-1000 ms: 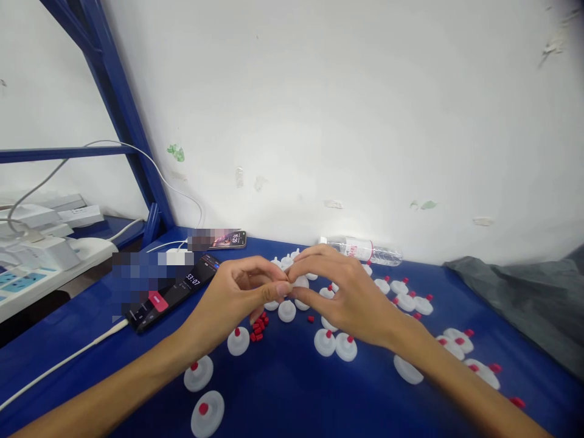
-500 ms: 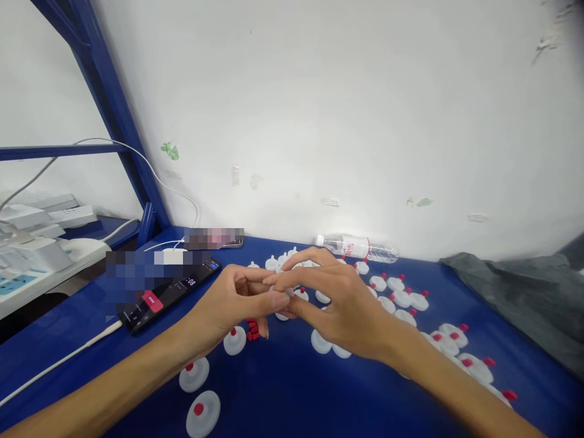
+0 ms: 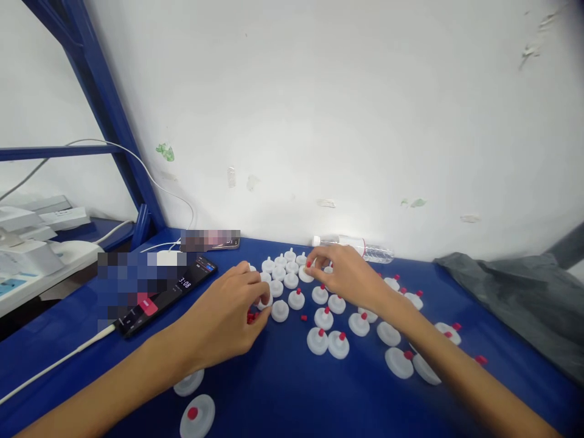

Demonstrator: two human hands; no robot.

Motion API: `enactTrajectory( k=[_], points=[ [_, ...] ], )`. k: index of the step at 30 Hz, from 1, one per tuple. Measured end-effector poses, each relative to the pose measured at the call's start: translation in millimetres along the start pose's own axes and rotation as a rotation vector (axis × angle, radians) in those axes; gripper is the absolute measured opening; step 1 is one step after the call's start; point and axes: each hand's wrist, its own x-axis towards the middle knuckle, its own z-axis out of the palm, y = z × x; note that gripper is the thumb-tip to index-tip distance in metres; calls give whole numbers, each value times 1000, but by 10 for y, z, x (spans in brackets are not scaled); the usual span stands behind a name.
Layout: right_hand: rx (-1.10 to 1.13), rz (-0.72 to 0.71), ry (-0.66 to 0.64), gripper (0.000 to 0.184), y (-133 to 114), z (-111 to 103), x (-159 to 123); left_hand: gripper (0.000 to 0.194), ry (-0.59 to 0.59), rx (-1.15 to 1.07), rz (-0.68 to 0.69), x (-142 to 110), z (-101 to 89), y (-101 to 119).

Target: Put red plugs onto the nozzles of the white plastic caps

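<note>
Right hand [image 3: 344, 275] pinches a disc [image 3: 305, 275] left of the bottle [image 3: 379, 253]; left hand [image 3: 223, 313] curls farther left, hold unclear; table [image 3: 283, 389] edge runs behind the bottle.

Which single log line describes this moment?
left hand: by red caps, grip unclear; right hand: fingertips at red-tipped disc; lone red cap: on blue table; bottle: on its side

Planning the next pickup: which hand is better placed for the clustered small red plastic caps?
Left, probably: the left hand is beside the red caps, while the right hand is farther off, fingers at a white round plastic piece.
</note>
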Motion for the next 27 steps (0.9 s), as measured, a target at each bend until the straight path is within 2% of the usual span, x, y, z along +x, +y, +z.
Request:
enactTrajectory(
  k=[4, 8, 15, 19, 22, 25, 27],
  points=[
    [-35, -2, -85, 11, 148, 125, 3, 17, -79, 99, 2, -14, 11, -14],
    [-75, -15, -133, 11, 150, 134, -1, 12, -127, 139, 0, -11, 21, -1],
    [-155, -61, -107, 35, 143, 130, -13, 12, -155, 128, 5, -14, 75, -23],
    [-164, -111, -130, 39, 157, 212, -26, 13, -125, 79, 21, -20, 106, -36],
    [-152, -106, -67, 34, 120, 170, -16, 14, -69, 5, 17, -5, 99, -41],
    [-112, -88, 27, 24, 44, 60, -12, 16, 63, -97, -52, 27, 50, -23],
    [-74, -112, 43, 16, -28, 0, -25, 15, 159, -167, -110, 46, 8, 0]
  ],
)
